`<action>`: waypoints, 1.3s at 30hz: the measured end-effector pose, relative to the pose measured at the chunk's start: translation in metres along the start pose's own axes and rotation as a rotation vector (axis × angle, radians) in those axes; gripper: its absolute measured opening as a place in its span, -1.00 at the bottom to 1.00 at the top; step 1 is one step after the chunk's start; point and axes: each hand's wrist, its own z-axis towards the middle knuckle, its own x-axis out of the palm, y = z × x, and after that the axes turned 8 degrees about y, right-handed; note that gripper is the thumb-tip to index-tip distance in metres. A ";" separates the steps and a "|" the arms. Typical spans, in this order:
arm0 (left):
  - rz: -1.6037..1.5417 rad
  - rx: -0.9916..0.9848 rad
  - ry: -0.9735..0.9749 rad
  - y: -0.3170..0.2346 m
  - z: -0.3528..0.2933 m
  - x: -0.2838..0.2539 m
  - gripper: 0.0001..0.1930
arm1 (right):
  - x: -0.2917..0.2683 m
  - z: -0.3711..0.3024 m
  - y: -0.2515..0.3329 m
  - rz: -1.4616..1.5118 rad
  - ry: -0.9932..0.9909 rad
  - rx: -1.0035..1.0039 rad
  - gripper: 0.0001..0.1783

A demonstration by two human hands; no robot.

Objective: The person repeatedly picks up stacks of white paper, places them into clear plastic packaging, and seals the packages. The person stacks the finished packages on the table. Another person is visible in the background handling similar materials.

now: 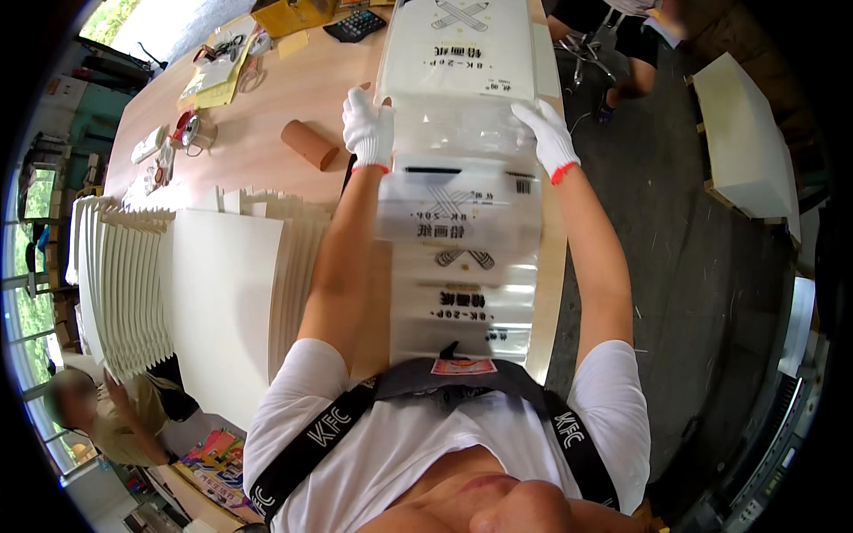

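Observation:
White gloves with red cuffs cover both of my hands. My left hand (367, 131) is at the left edge of a clear plastic bag (444, 124), its fingers loosely bent and apart. Across from it, my right hand (548, 140) has its fingers stretched out at the bag's right edge; whether they touch the film I cannot tell. Just beyond is a stack of white paper in printed clear packaging (462, 75), with crossed pencils on it. Closer to my body, more printed clear bags (462, 275) lie overlapping in a row.
Left of my arm stand fanned stacks of white sheets (222, 293). A brown cylinder (309, 145), a calculator (355, 26) and a tape roll (197, 133) lie on the wooden table (258, 169). A pale stack (746, 133) stands right. Other people are at far right and lower left.

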 end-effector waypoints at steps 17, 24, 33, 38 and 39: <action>0.328 0.665 0.427 0.037 -0.114 0.015 -0.80 | -0.003 -0.321 -0.081 0.107 0.045 0.220 -0.67; 0.102 0.643 0.288 -0.020 -0.136 -0.063 -0.88 | 0.011 -0.322 -0.079 0.109 0.136 0.200 -0.63; -0.121 0.534 0.237 -0.132 -0.158 -0.189 -0.81 | 0.028 -0.271 -0.095 0.134 0.099 0.116 -0.29; -0.278 0.494 0.203 -0.166 -0.177 -0.240 -0.78 | 0.034 -0.271 -0.093 0.454 0.100 0.164 -0.27; -0.335 0.538 0.173 -0.168 -0.180 -0.247 -0.79 | 0.034 -0.276 -0.095 0.430 0.082 0.134 -0.29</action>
